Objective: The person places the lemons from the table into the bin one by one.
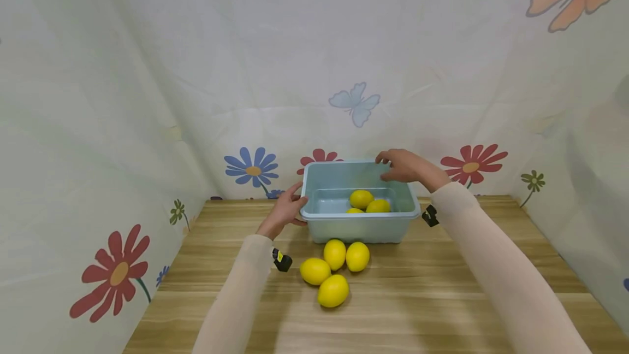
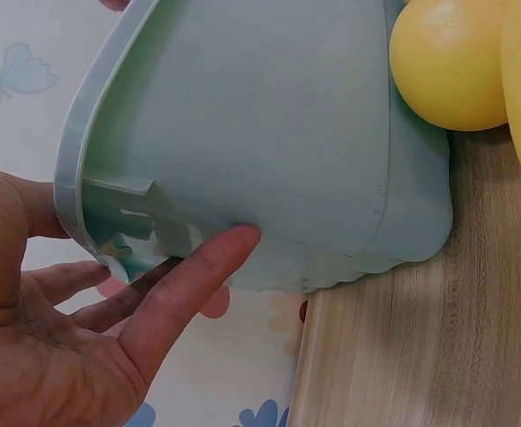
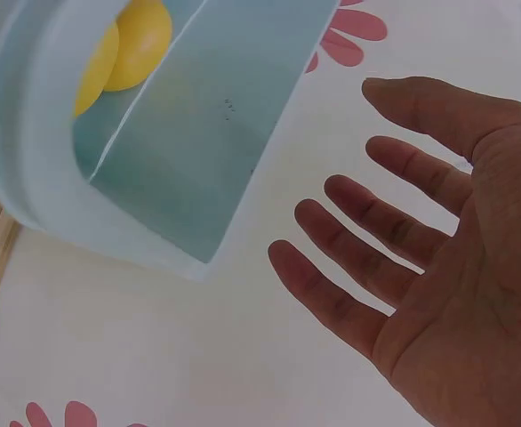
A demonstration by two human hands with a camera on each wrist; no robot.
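A light blue plastic bin (image 1: 361, 230) stands on the table near the back wall. Three yellow lemons (image 1: 361, 199) show inside it, one partly hidden by the front rim. My left hand (image 1: 285, 209) grips the bin's left rim; in the left wrist view its thumb lies over the rim (image 2: 69, 169) and its fingers lie against the outer side. Above the bin's back right corner hovers my right hand (image 1: 405, 165), fingers spread and holding nothing. The right wrist view shows a gap between its fingertips (image 3: 284, 255) and the bin.
Several more lemons (image 1: 334, 290) lie grouped on the wood-grain table (image 1: 417, 310) just in front of the bin. A pale cloth (image 1: 275, 59) printed with flowers and butterflies hangs behind and along both sides.
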